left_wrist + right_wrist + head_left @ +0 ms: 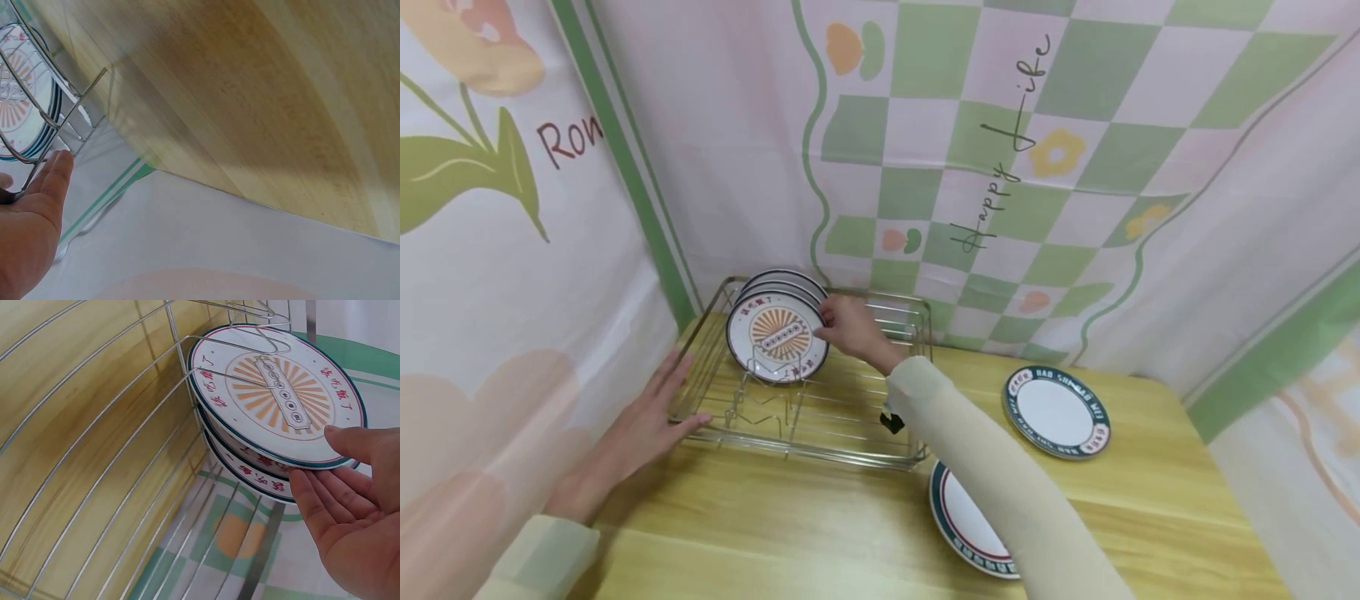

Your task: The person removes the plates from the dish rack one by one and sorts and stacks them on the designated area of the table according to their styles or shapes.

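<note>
At the far left, beside a hanging printed cloth [460, 292], the left hand [643, 429] rests against the end of the wire rack [850, 457]. Its fingers lie fairly straight along the outside and the thumb spreads toward the front corner; it seems to brace the rack more than grip it, presumably so the light frame does not slide on the wooden table [775, 525].

Within the left part of the rack stands the front plate [777, 336], its orange sunburst facing the person. Bent wires cross before its lower half — probably dividers meant to keep it on edge. Other plates [270, 484] stand close behind it, seemingly of the same pattern, so they take up little room as a row.

At its right edge the right hand [853, 327] pinches the front plate, thumb on the face and fingers behind (the right wrist view shows this best). Holding it by the rim likely lets the hand steady the plate without reaching between the wires.

Farther right, past the rack, a green-rimmed plate [958, 517] lies flat on the table, partly hidden by the right sleeve [992, 450]. Last comes a round plate with a lettered rim [1056, 414], flat and just apart from it.
</note>
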A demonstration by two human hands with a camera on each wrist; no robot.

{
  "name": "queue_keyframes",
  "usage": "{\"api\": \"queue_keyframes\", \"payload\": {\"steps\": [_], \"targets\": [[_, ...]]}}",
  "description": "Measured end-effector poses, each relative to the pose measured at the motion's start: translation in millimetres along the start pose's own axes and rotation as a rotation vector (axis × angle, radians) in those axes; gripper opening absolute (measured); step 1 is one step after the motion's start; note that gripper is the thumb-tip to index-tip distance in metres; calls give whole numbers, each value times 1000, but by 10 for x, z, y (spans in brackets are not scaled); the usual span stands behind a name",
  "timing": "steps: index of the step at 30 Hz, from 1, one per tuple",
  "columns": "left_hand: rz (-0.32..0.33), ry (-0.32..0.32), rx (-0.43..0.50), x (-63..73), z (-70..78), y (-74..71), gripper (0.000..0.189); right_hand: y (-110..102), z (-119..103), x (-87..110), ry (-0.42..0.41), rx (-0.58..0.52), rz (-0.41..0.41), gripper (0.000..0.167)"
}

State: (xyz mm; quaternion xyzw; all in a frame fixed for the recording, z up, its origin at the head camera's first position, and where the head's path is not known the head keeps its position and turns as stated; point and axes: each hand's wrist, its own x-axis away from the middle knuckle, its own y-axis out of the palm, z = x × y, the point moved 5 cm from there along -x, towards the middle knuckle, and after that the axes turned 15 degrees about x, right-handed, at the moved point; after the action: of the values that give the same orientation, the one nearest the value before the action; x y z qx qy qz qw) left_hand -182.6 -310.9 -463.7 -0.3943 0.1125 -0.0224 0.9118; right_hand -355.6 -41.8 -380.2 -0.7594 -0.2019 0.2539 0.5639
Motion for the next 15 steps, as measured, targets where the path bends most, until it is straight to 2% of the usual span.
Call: {"api": "queue_keyframes", "payload": {"steps": [3, 8, 15], "targets": [[3, 2, -1, -4, 10, 0, 103, 28, -7, -21, 10, 37, 21, 20], [6, 2, -2, -6, 33, -5, 103, 72, -6, -47, 42, 35, 31, 16], [5, 3, 7, 7, 43, 4, 104, 83, -4, -42, 70, 46, 37, 22]]}}
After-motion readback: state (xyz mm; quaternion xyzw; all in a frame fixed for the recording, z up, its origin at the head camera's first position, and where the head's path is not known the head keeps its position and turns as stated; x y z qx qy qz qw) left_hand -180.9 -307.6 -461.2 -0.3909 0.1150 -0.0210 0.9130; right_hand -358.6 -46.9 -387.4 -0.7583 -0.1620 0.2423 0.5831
